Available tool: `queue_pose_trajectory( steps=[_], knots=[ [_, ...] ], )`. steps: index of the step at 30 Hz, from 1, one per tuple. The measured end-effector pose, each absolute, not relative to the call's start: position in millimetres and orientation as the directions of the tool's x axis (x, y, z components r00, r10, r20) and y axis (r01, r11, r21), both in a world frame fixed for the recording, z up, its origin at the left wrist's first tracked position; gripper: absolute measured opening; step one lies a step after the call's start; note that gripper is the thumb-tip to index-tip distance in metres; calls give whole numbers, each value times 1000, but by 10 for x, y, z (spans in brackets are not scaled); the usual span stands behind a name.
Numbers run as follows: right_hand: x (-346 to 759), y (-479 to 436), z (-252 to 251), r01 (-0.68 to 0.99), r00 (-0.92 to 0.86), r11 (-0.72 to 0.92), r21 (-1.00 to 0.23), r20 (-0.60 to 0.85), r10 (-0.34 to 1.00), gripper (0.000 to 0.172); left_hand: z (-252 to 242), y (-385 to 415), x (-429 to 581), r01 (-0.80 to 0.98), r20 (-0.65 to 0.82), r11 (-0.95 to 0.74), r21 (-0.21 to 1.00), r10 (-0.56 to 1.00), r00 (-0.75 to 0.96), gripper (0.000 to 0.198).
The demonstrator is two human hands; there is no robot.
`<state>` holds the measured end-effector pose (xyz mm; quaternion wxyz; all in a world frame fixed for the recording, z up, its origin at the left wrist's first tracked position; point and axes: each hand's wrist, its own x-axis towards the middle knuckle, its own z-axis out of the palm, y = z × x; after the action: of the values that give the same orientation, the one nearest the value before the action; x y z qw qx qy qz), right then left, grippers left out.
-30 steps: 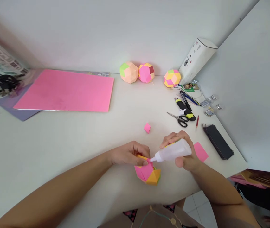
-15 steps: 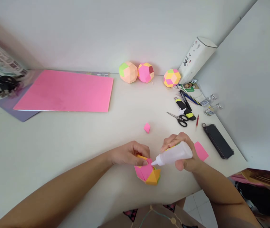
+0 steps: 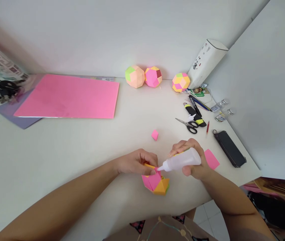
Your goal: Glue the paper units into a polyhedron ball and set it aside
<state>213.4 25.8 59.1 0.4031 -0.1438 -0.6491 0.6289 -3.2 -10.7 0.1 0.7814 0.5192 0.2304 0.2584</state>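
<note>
My left hand (image 3: 139,163) pinches the upper edge of a partly built folded-paper ball (image 3: 153,182) in pink, orange and green, held over the table near me. My right hand (image 3: 194,157) is wrapped around a translucent white glue bottle (image 3: 182,160), tilted so its thin nozzle points down to the left. The nozzle tip meets or nearly meets the pink paper beside my left fingertips; whether glue is coming out cannot be seen. A small folded pink paper piece (image 3: 155,135) lies beyond my hands. Beside my right wrist is a flat pink paper square (image 3: 211,159).
Finished paper balls (image 3: 134,77) stand along the wall beside a white cylinder (image 3: 207,62). To the right lie scissors (image 3: 191,127), a black-and-yellow cutter (image 3: 195,114), a red pen refill (image 3: 208,127), small glass bottles (image 3: 224,115) and a black pouch (image 3: 229,148). Pink sheets (image 3: 69,97) lie left.
My right hand has shifted the glue bottle slightly left and up, moving its nozzle along the pink paper toward my left fingers. My left hand and the paper ball have stayed nearly still.
</note>
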Motion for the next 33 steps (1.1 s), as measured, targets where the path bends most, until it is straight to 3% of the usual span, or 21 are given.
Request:
queue_pose_trajectory(
  steps=[19, 28, 31, 33],
  knots=[
    [2154, 255, 602, -260, -678, 94, -961, 251, 691, 35, -10, -106, -46, -175, -95, 341, 924, 646, 757, 11],
    [2168, 494, 584, -297, -556, -174, -939, 22, 831, 24, 2, -95, -42, -255, -37, 341, 905, 659, 751, 10],
    [2170, 594, 507, -180, -479, -102, -978, -3, 878, 25, -1, -96, -38, -277, -25, 345, 897, 664, 747, 11],
    [2164, 617, 428, 30, -412, 106, -994, 85, 907, 25, 5, -97, -36, -282, -25, 354, 892, 662, 749, 12]
  ],
)
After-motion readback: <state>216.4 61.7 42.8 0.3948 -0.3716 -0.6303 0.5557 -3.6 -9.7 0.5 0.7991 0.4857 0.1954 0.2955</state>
